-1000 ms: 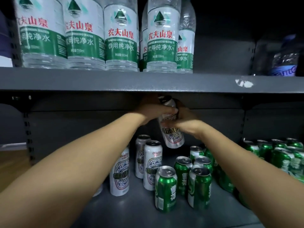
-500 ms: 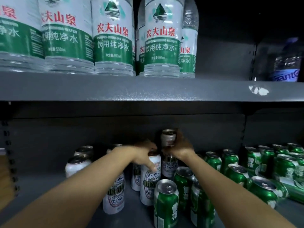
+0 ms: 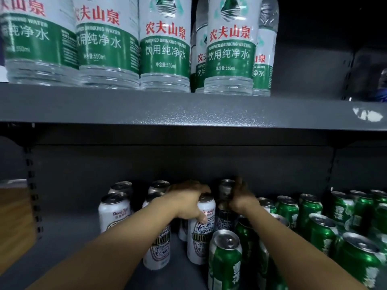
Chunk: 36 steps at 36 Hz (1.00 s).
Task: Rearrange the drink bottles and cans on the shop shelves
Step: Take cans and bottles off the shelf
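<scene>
On the lower shelf stand several tall white beer cans with blue patterns and, to their right, many green cans. My left hand is closed over the top of an upright white can in the middle, thumb down its side. My right hand grips another white can just behind and to the right of it, deep in shadow; the can stands upright with its top showing above my fingers. A green can stands nearest me, between my forearms.
More white cans stand at the left, with bare shelf in front of them. The upper shelf's edge hangs low overhead and carries a row of green-labelled water bottles. A dark bottle stands at the far right.
Both hands have brought the white can down from under the upper shelf to the back of the white group. My left hand has shifted onto the front white can. The view moved closer.
</scene>
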Each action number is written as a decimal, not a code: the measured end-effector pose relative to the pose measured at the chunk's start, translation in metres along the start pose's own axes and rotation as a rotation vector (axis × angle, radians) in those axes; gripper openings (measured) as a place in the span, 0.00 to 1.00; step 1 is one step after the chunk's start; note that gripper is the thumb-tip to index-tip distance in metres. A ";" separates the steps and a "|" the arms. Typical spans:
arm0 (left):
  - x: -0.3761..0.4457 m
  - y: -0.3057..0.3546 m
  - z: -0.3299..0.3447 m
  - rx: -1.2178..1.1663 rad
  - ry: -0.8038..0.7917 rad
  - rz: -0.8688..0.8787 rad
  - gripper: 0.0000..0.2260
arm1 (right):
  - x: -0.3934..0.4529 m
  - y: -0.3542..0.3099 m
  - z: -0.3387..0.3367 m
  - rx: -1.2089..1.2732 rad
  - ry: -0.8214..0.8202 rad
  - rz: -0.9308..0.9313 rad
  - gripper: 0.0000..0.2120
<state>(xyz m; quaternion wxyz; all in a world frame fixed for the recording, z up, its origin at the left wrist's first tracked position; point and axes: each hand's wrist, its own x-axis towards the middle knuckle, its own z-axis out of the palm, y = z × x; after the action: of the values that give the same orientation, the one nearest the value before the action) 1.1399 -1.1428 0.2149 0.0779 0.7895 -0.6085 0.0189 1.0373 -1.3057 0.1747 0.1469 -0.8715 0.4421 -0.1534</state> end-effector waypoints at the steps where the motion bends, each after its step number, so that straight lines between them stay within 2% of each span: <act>1: 0.000 -0.001 0.001 -0.010 -0.014 0.004 0.37 | -0.002 -0.001 -0.002 -0.018 -0.023 0.011 0.56; 3: 0.000 -0.003 0.000 -0.057 -0.082 0.003 0.41 | -0.009 -0.005 -0.013 -0.086 -0.005 0.015 0.49; 5: -0.002 -0.008 -0.006 -0.108 -0.106 -0.022 0.44 | -0.019 -0.012 -0.028 -0.134 0.188 0.003 0.38; 7: -0.009 -0.019 -0.017 -0.136 -0.072 -0.102 0.45 | -0.030 -0.021 -0.043 -0.042 0.383 -0.056 0.30; 8: -0.014 -0.027 -0.024 -0.138 -0.068 -0.163 0.44 | -0.036 -0.027 -0.049 0.029 0.389 -0.110 0.25; 10: -0.026 -0.044 -0.036 -0.105 -0.162 -0.329 0.42 | -0.048 -0.041 -0.057 0.105 0.234 -0.239 0.16; 11: -0.032 -0.052 -0.040 -0.065 -0.231 -0.411 0.42 | -0.055 -0.048 -0.058 0.109 0.110 -0.302 0.16; 13: -0.042 -0.061 -0.041 0.015 -0.292 -0.466 0.44 | -0.067 -0.059 -0.057 0.048 -0.121 -0.365 0.26; 16: -0.050 -0.059 -0.029 0.039 -0.261 -0.429 0.42 | -0.067 -0.063 -0.043 -0.153 -0.260 -0.324 0.43; 18: -0.052 -0.054 -0.021 0.083 -0.172 -0.396 0.37 | -0.064 -0.061 -0.032 -0.199 -0.238 -0.300 0.43; 21: -0.053 -0.047 -0.020 0.088 -0.075 -0.354 0.35 | -0.066 -0.064 -0.024 -0.199 -0.115 -0.286 0.35; 28: -0.051 -0.047 -0.018 0.017 -0.100 -0.340 0.39 | -0.073 -0.081 -0.021 -0.275 -0.103 -0.232 0.41; 30: -0.052 -0.054 -0.016 0.038 -0.099 -0.346 0.41 | -0.077 -0.079 -0.024 -0.260 -0.116 -0.230 0.42; 36: -0.058 -0.057 -0.021 0.200 -0.061 -0.327 0.39 | -0.083 -0.069 -0.033 -0.322 -0.098 -0.176 0.44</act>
<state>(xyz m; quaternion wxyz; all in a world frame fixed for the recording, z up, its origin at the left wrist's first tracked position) 1.1812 -1.0702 0.2229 -0.0176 0.8819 -0.4692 0.0424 1.0271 -1.2027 0.2198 0.0128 -0.9254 0.3753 -0.0503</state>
